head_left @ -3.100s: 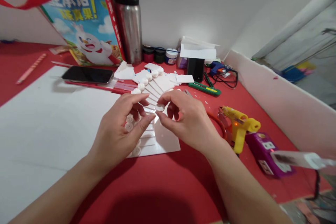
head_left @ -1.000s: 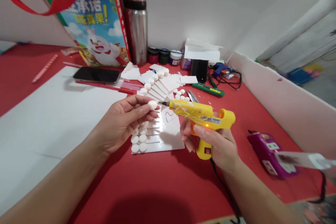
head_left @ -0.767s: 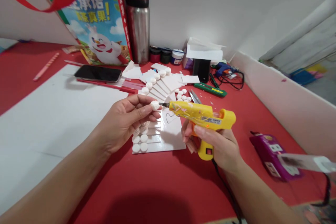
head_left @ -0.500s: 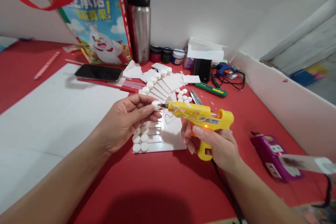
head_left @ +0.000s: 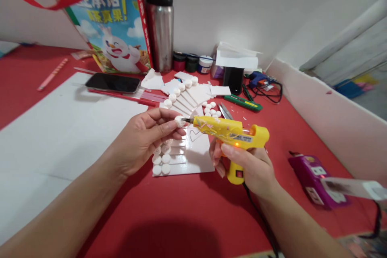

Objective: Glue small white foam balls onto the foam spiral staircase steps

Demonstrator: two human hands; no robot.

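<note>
Between thumb and fingertips, my left hand (head_left: 151,137) pinches a small white disc (head_left: 179,121). My right hand (head_left: 248,165) is wrapped round the grip of a yellow glue gun (head_left: 220,128), whose orange light glows. Its metal nozzle points left and meets the disc, or comes very close to it. Below lies a white board (head_left: 198,161) bearing rows of white discs (head_left: 166,159) along its left side and a drawn pencil line. Farther back, several white strips (head_left: 189,97) fan out with discs at their ends. Loose white pieces (head_left: 212,109) are heaped behind the gun.
Scissors (head_left: 225,111) and a green cutter (head_left: 243,102) lie behind the gun. A phone (head_left: 113,83) rests on white sheet material (head_left: 54,129) at left. A steel flask (head_left: 160,24), a printed bag (head_left: 115,28) and paint jars (head_left: 192,63) stand by the wall. A purple box (head_left: 317,181) sits right.
Almost nothing differs. Both hands keep their grips, and the nozzle stays at the disc; the view has shifted very slightly.
</note>
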